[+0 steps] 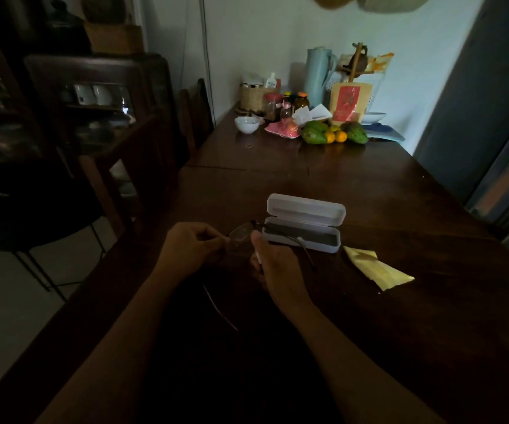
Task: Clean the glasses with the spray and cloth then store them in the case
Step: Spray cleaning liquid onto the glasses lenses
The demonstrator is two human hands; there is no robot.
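Thin dark-framed glasses (241, 234) hang just above the dark wooden table (400, 203), pinched at the left lens edge by my left hand (190, 249). Their temples stick out, one toward me and one to the right in front of the case. My right hand (277, 264) is closed around a small white spray bottle (257, 259), mostly hidden in the fist, with the thumb raised next to the lens. The white glasses case (303, 229) lies open right behind my hands, with a dark lining. A yellow cloth (377, 268) lies crumpled on the table to the case's right.
The table's far end holds mangoes and oranges (332, 133), a white bowl (247, 124), jars, a blue jug (319, 75) and a red packet. Wooden chairs (130, 179) stand along the left edge. A dark cabinet fills the left; a grey door frame stands on the right.
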